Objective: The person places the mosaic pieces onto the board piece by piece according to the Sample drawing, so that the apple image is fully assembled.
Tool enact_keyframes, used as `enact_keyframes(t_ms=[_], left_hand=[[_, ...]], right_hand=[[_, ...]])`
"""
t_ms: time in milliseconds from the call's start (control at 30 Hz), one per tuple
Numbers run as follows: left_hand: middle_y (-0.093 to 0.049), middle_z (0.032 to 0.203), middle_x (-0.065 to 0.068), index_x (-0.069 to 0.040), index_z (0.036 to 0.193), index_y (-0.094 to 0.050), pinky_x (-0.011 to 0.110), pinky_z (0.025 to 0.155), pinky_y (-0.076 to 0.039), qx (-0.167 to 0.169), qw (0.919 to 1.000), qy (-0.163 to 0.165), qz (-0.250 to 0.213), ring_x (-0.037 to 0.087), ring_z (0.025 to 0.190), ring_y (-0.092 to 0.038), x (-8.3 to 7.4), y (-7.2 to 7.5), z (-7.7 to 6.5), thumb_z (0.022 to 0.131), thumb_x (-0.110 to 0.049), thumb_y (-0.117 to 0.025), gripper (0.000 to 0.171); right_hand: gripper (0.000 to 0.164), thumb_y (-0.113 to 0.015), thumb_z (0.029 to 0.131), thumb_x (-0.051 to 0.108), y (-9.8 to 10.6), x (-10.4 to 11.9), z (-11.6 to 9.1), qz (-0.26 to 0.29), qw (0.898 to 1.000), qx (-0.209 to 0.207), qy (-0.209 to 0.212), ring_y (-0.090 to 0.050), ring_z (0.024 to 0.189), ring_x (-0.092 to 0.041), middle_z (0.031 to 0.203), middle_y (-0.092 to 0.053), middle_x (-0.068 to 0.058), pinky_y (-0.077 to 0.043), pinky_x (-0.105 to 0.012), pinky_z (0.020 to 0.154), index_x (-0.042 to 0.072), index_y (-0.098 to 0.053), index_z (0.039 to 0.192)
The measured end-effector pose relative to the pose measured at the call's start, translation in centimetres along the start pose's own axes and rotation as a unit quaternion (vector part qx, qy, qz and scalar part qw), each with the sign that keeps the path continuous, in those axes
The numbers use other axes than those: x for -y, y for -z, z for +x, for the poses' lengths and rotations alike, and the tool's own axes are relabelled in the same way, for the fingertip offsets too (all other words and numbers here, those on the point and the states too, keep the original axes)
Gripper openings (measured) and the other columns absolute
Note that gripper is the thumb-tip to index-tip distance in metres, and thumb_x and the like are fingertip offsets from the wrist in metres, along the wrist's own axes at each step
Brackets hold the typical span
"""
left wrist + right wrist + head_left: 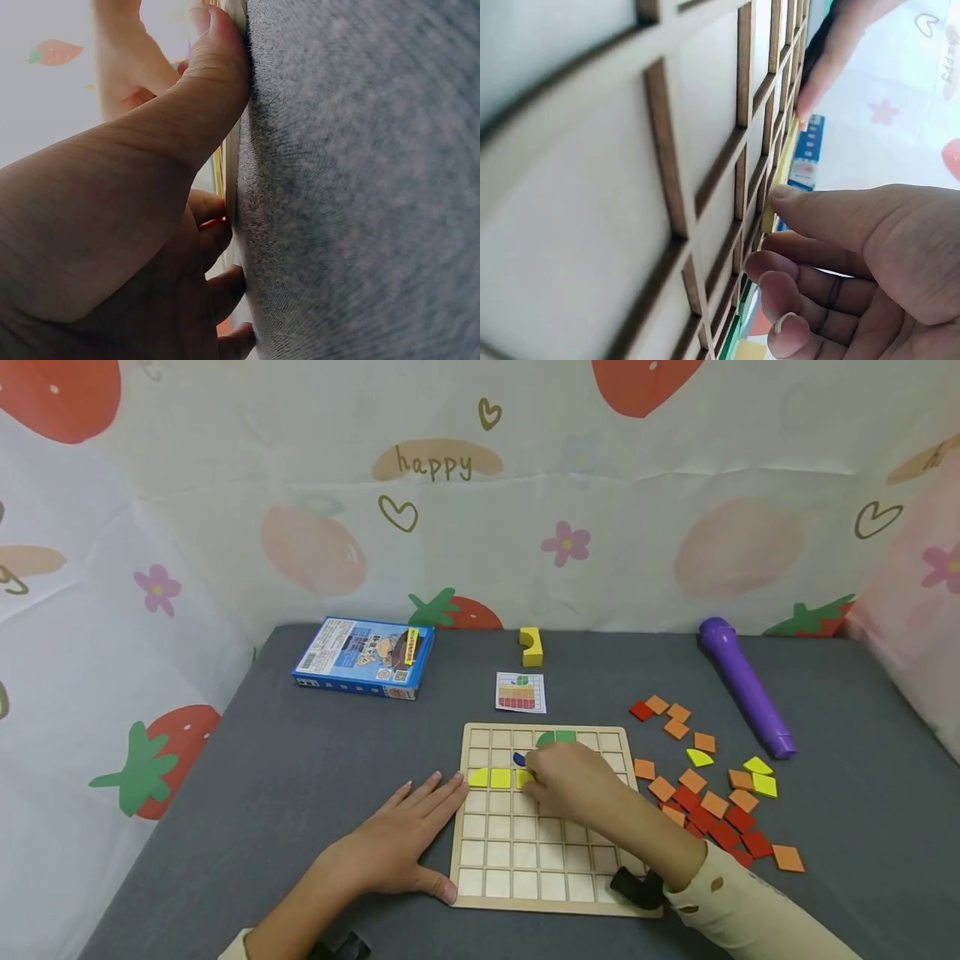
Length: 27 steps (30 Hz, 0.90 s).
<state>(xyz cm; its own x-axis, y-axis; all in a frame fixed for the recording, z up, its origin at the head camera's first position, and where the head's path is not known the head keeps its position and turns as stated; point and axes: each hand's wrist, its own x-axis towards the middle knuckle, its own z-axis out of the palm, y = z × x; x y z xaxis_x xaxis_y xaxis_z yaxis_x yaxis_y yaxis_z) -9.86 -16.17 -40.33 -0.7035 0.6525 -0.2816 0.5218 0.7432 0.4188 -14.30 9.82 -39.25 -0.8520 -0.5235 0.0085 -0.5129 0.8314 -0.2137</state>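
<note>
A wooden grid board lies on the grey table. My left hand is spread flat at its left side, fingertips and thumb against the edge; the left wrist view shows the thumb along the rim. Over the upper middle of the board, my right hand pinches a yellow tile at a cell, its thumb on the tile in the right wrist view. Two yellow tiles sit in the same row to the left. A dark blue piece and green tiles sit above, partly hidden.
Loose orange tiles, red tiles and a few yellow tiles lie scattered right of the board. Behind it are a pattern card, a yellow notched block and a blue box. A purple tube lies at the back right.
</note>
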Motion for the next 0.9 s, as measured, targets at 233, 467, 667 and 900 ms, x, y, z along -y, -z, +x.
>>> enact_keyframes(t_ms=[233, 467, 667, 900], left_hand=[[-0.008, 0.168, 0.000, -0.016, 0.163, -0.013, 0.056, 0.119, -0.008, 0.002, 1.0000, 0.001, -0.001, 0.027, 0.152, -0.006, 0.0, 0.0, 0.0, 0.075, -0.073, -0.069, 0.119], [-0.009, 0.168, 0.001, -0.015, 0.163, -0.013, 0.057, 0.119, -0.008, 0.001, 1.0000, -0.001, -0.006, 0.028, 0.152, -0.006, 0.1, 0.1, -0.2, 0.075, -0.072, -0.070, 0.119], [-0.008, 0.168, 0.001, -0.015, 0.163, -0.012, 0.057, 0.118, -0.008, -0.002, 0.9999, -0.010, -0.006, 0.029, 0.152, -0.006, 0.1, 0.0, -0.2, 0.076, -0.072, -0.069, 0.119], [-0.007, 0.168, 0.001, -0.015, 0.163, -0.012, 0.057, 0.118, -0.008, -0.002, 0.9999, -0.014, -0.005, 0.028, 0.152, -0.005, 0.3, -0.1, -0.1, 0.076, -0.073, -0.068, 0.119]], right_hand=[[0.026, -0.082, 0.086, 0.019, -0.4, 0.0, -0.1, 0.005, 0.999, -0.028, 0.016, -0.045, 0.057, -0.010, 0.062, -0.050, 0.007, -0.040, -0.027, 0.052, 0.015, -0.061, 0.071], [0.023, -0.076, 0.088, 0.013, 0.0, -0.7, -0.8, 0.046, 0.999, -0.021, 0.007, -0.045, 0.060, -0.009, 0.066, -0.051, 0.009, -0.040, -0.026, 0.054, 0.017, -0.062, 0.071], [0.009, -0.073, 0.088, 0.003, 2.1, -4.4, -3.1, 0.077, 0.996, -0.037, -0.035, -0.050, 0.065, -0.011, 0.076, -0.061, 0.005, -0.044, -0.030, 0.058, 0.012, -0.073, 0.085], [0.011, -0.075, 0.089, 0.013, 5.1, -11.0, -6.6, 0.081, 0.986, 0.028, -0.143, -0.061, 0.073, -0.020, 0.083, -0.066, -0.003, -0.051, -0.042, 0.063, 0.004, -0.072, 0.095]])
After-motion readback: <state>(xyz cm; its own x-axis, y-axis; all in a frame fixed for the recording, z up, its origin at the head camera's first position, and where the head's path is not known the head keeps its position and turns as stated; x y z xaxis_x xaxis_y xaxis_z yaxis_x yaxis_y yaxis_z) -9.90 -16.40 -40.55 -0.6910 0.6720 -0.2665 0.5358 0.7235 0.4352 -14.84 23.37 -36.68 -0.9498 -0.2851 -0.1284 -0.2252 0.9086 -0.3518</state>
